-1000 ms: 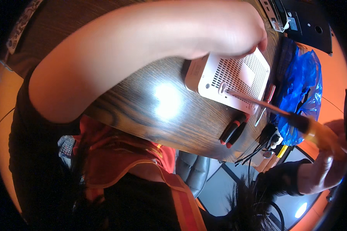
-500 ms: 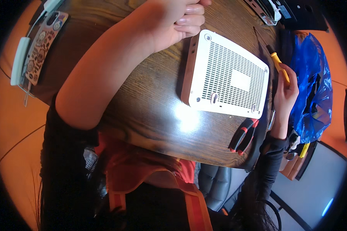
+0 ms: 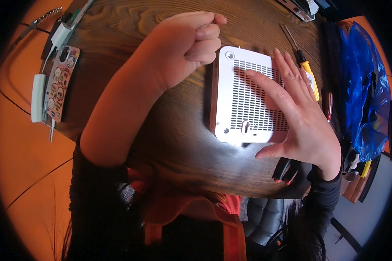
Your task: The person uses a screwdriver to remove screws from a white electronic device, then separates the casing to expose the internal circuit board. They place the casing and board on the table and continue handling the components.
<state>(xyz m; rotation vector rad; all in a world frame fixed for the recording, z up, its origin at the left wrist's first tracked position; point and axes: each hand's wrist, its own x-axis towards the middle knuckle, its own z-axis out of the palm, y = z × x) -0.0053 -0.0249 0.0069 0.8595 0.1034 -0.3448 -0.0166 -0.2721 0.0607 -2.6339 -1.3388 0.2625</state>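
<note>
With your right grip (image 3: 301, 114) spread and left grip (image 3: 188, 47) curled closed, you should steady the white box (image 3: 251, 103) gently on the surface (image 3: 180, 141)

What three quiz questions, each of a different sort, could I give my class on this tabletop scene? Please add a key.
1. True or false: the right hand has its fingers spread over the white vented box.

2. Multiple choice: what is the main handle colour of the screwdriver lying nearest the right hand's fingers?
A) blue
B) yellow
C) green

3. Fill in the blank: the fingers of the left hand are ______ in toward the palm.

Key:
1. True
2. B
3. Curled
</note>
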